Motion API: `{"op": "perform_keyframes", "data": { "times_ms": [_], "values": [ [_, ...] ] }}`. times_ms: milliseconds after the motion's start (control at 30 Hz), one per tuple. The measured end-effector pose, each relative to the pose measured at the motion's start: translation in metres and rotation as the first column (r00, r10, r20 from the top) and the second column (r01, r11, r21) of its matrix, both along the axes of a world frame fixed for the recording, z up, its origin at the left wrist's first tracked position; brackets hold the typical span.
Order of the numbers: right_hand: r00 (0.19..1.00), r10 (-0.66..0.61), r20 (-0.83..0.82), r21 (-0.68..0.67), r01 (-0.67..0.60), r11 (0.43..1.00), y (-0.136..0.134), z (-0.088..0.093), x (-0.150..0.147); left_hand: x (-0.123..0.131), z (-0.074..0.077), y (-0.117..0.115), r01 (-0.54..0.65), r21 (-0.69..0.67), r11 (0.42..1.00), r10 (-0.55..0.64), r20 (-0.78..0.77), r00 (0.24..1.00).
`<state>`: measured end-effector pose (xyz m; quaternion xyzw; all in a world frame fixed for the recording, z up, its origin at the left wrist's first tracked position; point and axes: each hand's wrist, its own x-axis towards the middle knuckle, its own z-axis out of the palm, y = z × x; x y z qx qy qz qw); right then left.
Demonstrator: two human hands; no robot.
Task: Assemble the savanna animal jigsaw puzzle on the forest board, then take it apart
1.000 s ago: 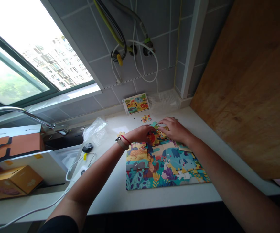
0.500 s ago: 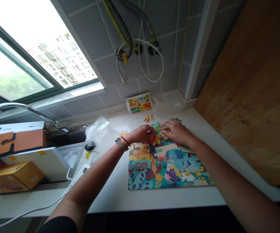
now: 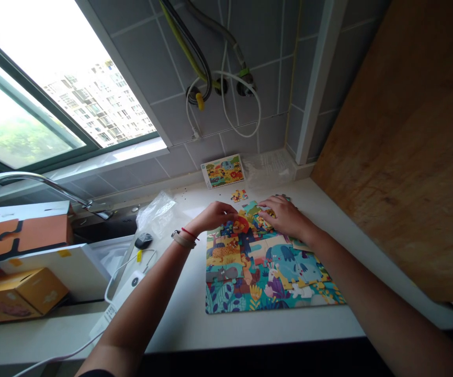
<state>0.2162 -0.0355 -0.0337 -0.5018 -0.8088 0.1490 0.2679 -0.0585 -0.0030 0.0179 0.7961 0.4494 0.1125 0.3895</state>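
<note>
My left hand (image 3: pixel 215 215) is closed in a pinch at the upper left of the jigsaw puzzle (image 3: pixel 226 299). Its fingertips are at the edge of a puzzle piece with a red-maned lion (image 3: pixel 241 225). My right hand (image 3: pixel 285 215) lies at the puzzle's upper right, fingers apart, over loose pieces (image 3: pixel 266 219). Joined pieces with a leopard, a hippo and plants make up the left and lower parts. An elephant piece (image 3: pixel 285 252) is at the middle right, where several pieces overlap. Some pieces are hidden under my right hand.
A picture card (image 3: pixel 223 172) leans by the tiled wall, with a small group of pieces (image 3: pixel 239 196) in front. Clear plastic wrapping (image 3: pixel 156 212), a black object (image 3: pixel 144 241) and a white power strip (image 3: pixel 130 290) are left. Boxes (image 3: pixel 22 293) stand by the sink; a wooden panel (image 3: pixel 403 157) rises right.
My left hand has moved left, and the lion piece appears shifted slightly left with it. My right hand stays over the upper-right pieces. The view has shifted a little.
</note>
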Motion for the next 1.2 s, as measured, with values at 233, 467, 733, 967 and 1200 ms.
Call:
{"op": "perform_keyframes", "data": {
  "times_ms": [233, 467, 733, 967, 1200],
  "values": [
    [0.992, 0.072, -0.108, 0.053, -0.067, 0.996, -0.004, 0.006, -0.007, -0.02, -0.008, -0.035, -0.235, -0.116, 0.965, 0.256, 0.236, 0.937],
    [0.952, 0.197, -0.233, 0.035, -0.194, 0.98, -0.02, 0.015, -0.022, -0.021, -0.028, -0.061, -0.327, -0.143, 0.934, 0.357, 0.394, 0.847],
    [0.771, 0.057, -0.634, -0.32, -0.329, 0.888, -0.036, 0.03, -0.034, -0.005, -0.031, -0.084, -0.209, -0.001, 0.978, 0.19, 0.42, 0.887],
    [0.389, -0.296, -0.873, -0.317, 0.012, 0.948, -0.006, 0.039, 0.008, 0.001, -0.036, -0.095, 0.068, 0.475, 0.877, -0.194, 0.222, 0.956],
    [0.302, -0.373, -0.877, -0.335, 0.17, 0.927, 0.008, 0.025, 0.027, 0.009, -0.047, -0.106, 0.232, 0.51, 0.828, -0.329, 0.109, 0.938]
  ]
}}
